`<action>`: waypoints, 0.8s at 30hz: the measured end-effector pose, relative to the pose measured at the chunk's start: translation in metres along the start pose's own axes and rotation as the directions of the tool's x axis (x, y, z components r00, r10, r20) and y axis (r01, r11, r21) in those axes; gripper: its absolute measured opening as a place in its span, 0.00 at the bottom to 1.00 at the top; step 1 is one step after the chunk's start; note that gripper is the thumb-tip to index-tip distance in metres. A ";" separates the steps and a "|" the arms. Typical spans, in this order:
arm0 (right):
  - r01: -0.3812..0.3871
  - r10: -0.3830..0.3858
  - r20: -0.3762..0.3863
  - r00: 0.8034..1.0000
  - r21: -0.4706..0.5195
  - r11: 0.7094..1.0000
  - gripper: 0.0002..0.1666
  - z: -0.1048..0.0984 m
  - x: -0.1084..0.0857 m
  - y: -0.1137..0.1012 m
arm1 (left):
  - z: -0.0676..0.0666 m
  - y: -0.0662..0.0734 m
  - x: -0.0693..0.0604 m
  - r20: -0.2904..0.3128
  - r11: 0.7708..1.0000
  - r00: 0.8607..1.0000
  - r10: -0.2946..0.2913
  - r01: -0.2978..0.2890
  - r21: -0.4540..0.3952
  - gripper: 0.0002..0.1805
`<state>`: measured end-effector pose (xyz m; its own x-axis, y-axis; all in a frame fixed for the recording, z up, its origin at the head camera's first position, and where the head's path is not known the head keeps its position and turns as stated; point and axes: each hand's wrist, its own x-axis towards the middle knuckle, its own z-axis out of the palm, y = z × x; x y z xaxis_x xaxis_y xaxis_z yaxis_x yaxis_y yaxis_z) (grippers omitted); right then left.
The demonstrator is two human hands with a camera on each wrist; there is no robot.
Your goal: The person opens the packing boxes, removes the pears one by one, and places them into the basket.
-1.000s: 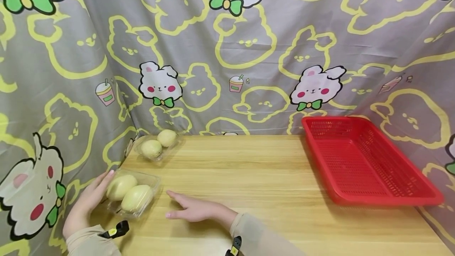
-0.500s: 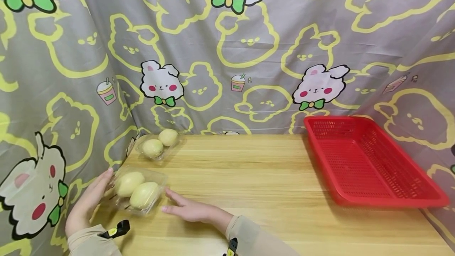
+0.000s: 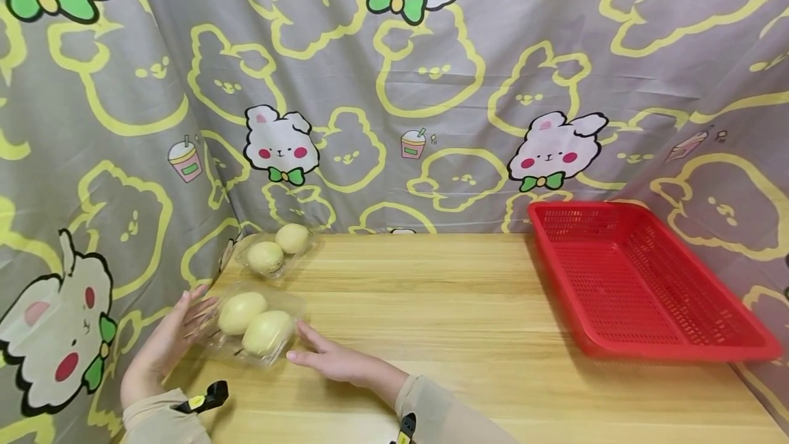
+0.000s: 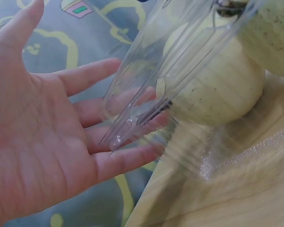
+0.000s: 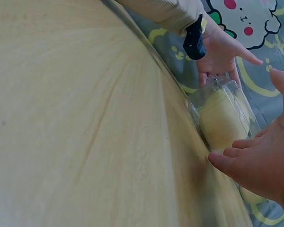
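A clear plastic box [image 3: 285,301] with two pale yellow fruits [image 3: 268,333], apparently pears, is at the left of the table. My left hand [image 3: 161,347] is at the box's left side, fingers extended. In the left wrist view, the palm of the left hand [image 4: 47,132] faces the box and its fingers show through the plastic [image 4: 132,104]. On the opposite side is my right hand [image 3: 342,363], fingers stretched out at the box's right edge. The right wrist view has the right hand [image 5: 262,158] close to the box, with its fingertips overlapping a pear [image 5: 221,118].
Behind, near the cloth wall, a second clear box holds two more pears [image 3: 265,257]. A red plastic basket [image 3: 592,279] with perforated sides stands on the right of the wooden table [image 3: 425,293]. Patterned grey cloth [image 3: 444,74] encloses the back and sides.
The near box of pears has shifted rightward and slightly away from me, with my left hand following. My right hand first moved left to it, then slightly right.
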<state>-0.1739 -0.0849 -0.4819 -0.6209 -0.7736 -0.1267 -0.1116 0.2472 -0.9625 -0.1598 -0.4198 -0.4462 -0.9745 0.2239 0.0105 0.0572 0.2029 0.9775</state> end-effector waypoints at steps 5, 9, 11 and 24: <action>-0.022 0.023 -0.040 0.999 0.039 0.999 0.47 -0.005 -0.003 0.002 | 0.006 0.001 0.007 0.002 0.999 1.000 -0.015 0.015 0.038 0.32; -0.016 0.021 -0.048 0.999 0.106 0.994 0.48 -0.012 -0.003 0.004 | 0.011 0.004 0.015 0.003 0.996 0.999 -0.043 0.042 0.079 0.34; -0.007 0.015 -0.046 0.999 0.151 0.988 0.48 -0.014 -0.004 0.007 | 0.014 0.006 0.019 0.005 0.993 0.998 -0.057 0.056 0.105 0.35; 0.023 0.002 -0.097 0.995 0.258 0.966 0.49 -0.020 -0.011 0.015 | 0.029 0.014 0.029 0.026 0.985 0.996 -0.085 0.080 0.155 0.33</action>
<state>-0.1839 -0.0609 -0.4904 -0.6933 -0.7130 -0.1049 0.0784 0.0701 -0.9945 -0.1810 -0.3831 -0.4387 -0.9699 0.2306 -0.0782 0.0117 0.3651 0.9309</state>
